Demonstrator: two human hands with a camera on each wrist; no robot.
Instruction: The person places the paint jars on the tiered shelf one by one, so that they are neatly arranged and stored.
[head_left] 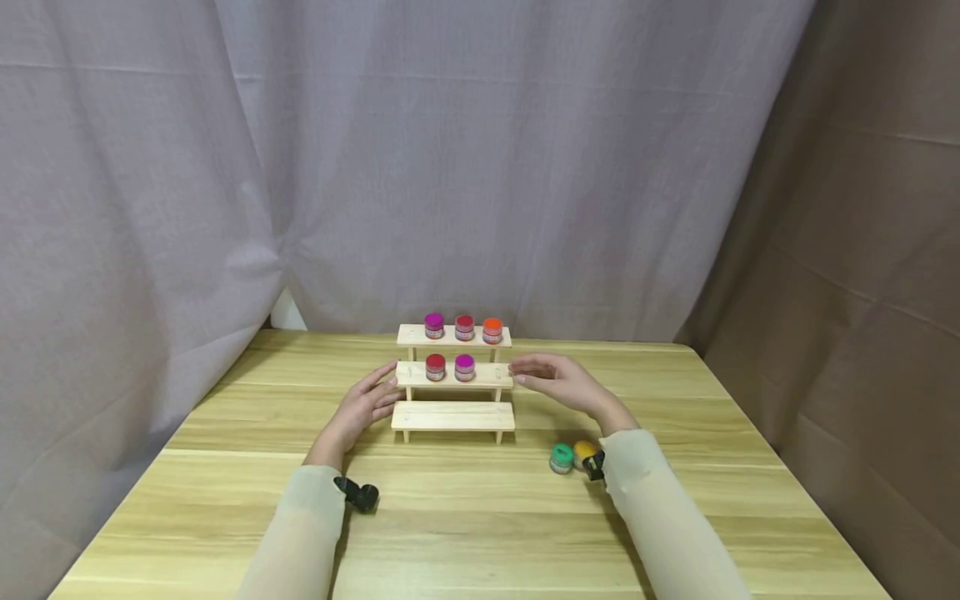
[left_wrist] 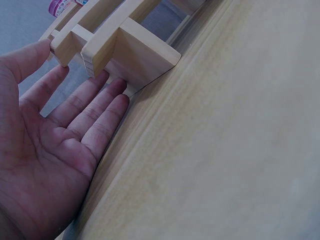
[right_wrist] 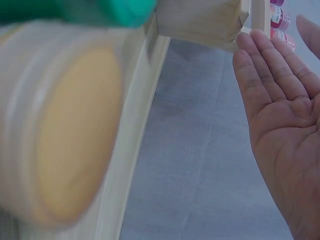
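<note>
A three-step wooden rack (head_left: 453,416) stands toward the back of the table. On its top step sit a magenta jar (head_left: 434,326), a red jar (head_left: 464,327) and an orange jar (head_left: 492,331). The middle step bears another red jar (head_left: 435,367) and another magenta jar (head_left: 464,367); the bottom step is bare. My left hand (head_left: 366,410) touches the rack's left side with extended fingers, as the left wrist view also shows. At the middle step's right end is my right hand (head_left: 564,383), its fingers straight and nothing in its palm.
A green-lidded jar (head_left: 561,458) and a yellow-lidded jar (head_left: 584,454) stand on the table (head_left: 465,533) right of the rack, beside my right wrist. A grey curtain (head_left: 480,167) hangs behind the table's back edge.
</note>
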